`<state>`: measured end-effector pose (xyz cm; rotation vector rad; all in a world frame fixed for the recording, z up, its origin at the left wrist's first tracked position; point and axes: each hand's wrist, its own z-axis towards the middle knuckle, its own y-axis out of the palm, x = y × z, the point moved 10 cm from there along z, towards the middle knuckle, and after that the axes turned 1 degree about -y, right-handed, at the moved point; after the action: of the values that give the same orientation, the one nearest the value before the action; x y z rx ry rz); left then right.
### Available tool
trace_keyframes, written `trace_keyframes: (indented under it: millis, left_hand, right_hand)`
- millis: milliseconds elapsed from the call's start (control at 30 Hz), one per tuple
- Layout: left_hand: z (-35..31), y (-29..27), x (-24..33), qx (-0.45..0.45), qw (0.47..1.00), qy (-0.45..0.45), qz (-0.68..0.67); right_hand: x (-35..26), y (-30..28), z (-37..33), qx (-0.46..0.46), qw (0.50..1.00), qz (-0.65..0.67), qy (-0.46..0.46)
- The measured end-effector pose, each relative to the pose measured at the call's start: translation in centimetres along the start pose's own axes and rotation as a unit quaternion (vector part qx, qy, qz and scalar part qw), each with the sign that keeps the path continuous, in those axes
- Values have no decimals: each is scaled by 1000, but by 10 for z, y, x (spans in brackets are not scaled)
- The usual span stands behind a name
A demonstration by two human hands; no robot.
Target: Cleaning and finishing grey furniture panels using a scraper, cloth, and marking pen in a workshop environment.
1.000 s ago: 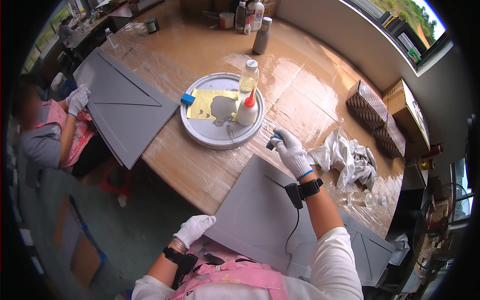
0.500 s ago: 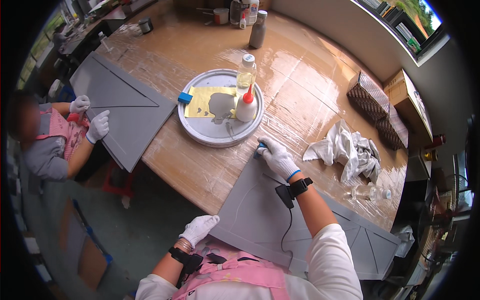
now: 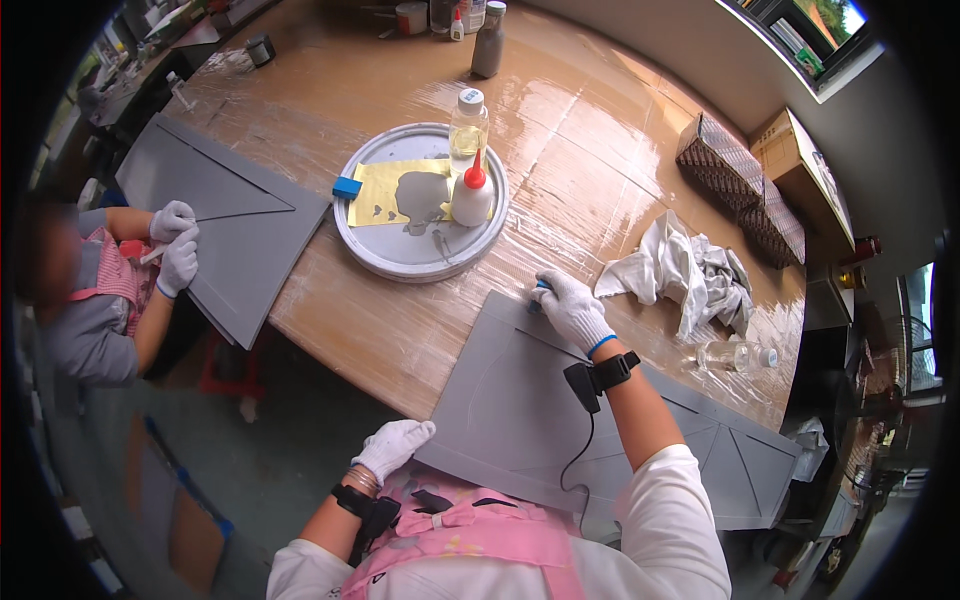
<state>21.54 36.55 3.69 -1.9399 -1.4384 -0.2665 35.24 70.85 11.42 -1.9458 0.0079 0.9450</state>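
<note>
Grey panel (image 3: 505, 400) lay at the near edge of the worktop (image 3: 345, 335), its lower side reaching past that edge toward the wearer's pink apron (image 3: 455, 545). Over its far edge, the right hand (image 3: 575, 310) was closed on a blue block (image 3: 542, 287), mostly hidden by the glove. At the near left corner was the left hand (image 3: 395, 450), fingers curled; whether it pinched the corner could not be told. The right arm covered part of the surface, so whether the grooved section beyond belonged to the same piece was unclear. A strip of worktop separated the panel from a round tray (image 3: 372, 255); on the right, a white cloth (image 3: 680, 275) and a lying bottle (image 3: 722, 355) narrowed the room. Containers at the top were cut off.
</note>
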Motion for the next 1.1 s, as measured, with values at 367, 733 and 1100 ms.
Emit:
trace_keyframes:
  millis: [367, 733, 1100]
  left_hand:
    - [-4, -4, 15, -29, 999, 18, 42]
    - [5, 4, 5, -58, 997, 52, 3]
    - [-5, 1, 14, -26, 998, 55, 24]
  right_hand:
    - [27, -20, -29, 85, 991, -27, 95]
    - [87, -63, -82, 136, 972, -73, 180]
    - [158, -88, -128, 136, 949, -149, 243]
